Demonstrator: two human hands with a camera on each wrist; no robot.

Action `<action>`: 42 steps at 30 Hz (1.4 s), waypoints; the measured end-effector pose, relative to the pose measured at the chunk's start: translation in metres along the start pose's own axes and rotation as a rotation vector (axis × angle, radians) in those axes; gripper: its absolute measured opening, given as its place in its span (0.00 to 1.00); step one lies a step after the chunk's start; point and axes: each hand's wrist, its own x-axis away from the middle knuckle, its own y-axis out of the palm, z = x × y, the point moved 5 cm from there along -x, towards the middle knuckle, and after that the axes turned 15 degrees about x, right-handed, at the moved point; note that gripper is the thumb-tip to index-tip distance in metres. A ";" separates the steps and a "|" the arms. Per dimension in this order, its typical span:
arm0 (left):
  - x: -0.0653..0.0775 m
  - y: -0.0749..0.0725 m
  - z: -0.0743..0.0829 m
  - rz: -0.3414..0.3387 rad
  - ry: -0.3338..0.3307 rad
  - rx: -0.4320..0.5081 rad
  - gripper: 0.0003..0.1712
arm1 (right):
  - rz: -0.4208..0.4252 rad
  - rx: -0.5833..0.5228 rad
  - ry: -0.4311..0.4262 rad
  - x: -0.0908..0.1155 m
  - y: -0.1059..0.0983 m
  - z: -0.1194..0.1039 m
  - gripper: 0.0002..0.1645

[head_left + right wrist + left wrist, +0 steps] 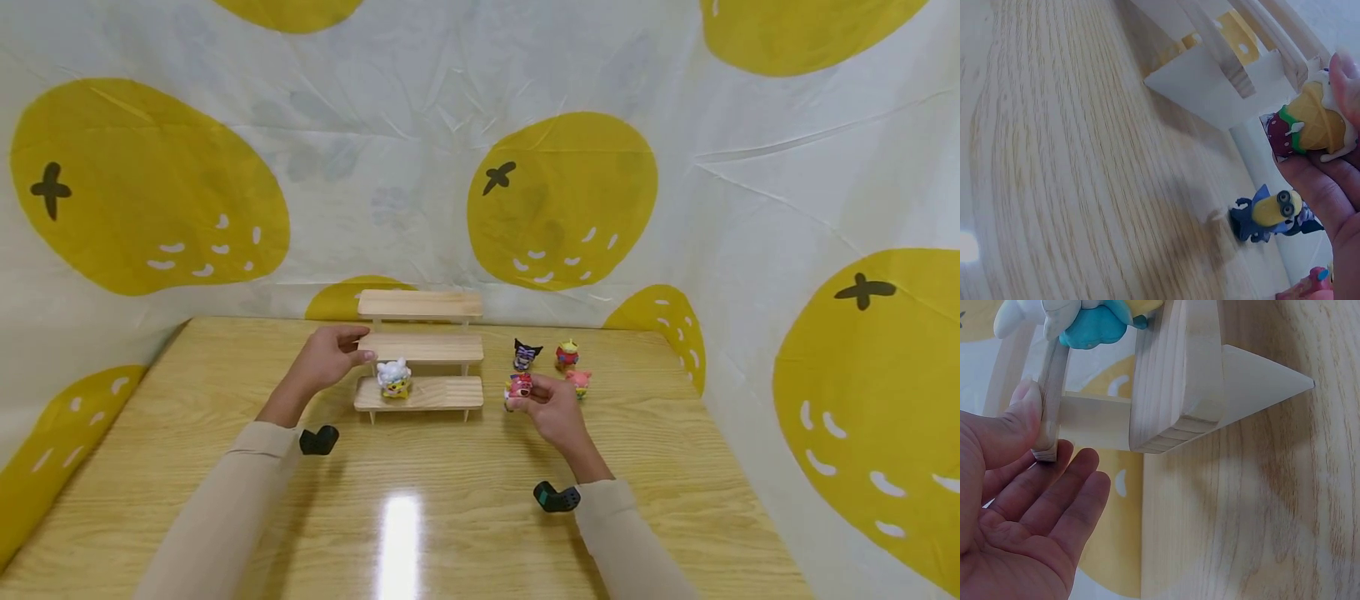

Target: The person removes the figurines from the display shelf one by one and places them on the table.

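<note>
A three-tier wooden display stand stands at the back of the table. My left hand grips the left end of its middle shelf, thumb on the upper face and fingers underneath. On the bottom shelf sits a small yellow figure with a fluffy white hat. Right of the stand, my right hand holds a small toy figure, red-pink in front. The right wrist view shows this figure's waffle-cone pattern between thumb and fingers.
Behind the right hand stand a dark-eared figure, a red-clad figure with a green and yellow head and a pink-eared figure. A fruit-print cloth hangs behind the wooden table.
</note>
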 end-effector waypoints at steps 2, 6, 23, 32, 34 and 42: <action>0.000 0.000 0.000 -0.003 -0.004 0.003 0.32 | 0.003 0.007 0.011 0.001 -0.003 0.002 0.15; -0.001 0.000 -0.002 -0.005 -0.007 0.003 0.32 | 0.015 0.020 0.033 0.001 -0.008 0.007 0.17; 0.000 0.002 0.001 0.002 0.000 0.001 0.32 | 0.048 0.042 -0.013 0.003 -0.025 0.025 0.17; -0.001 0.001 0.000 -0.003 0.002 0.008 0.32 | 0.067 0.084 0.004 0.007 -0.036 0.034 0.15; -0.001 0.001 0.000 -0.005 0.003 0.007 0.32 | 0.075 0.078 -0.003 0.008 -0.037 0.036 0.12; -0.002 0.001 -0.002 0.002 0.000 0.016 0.33 | 0.080 0.081 0.059 0.012 -0.043 0.043 0.20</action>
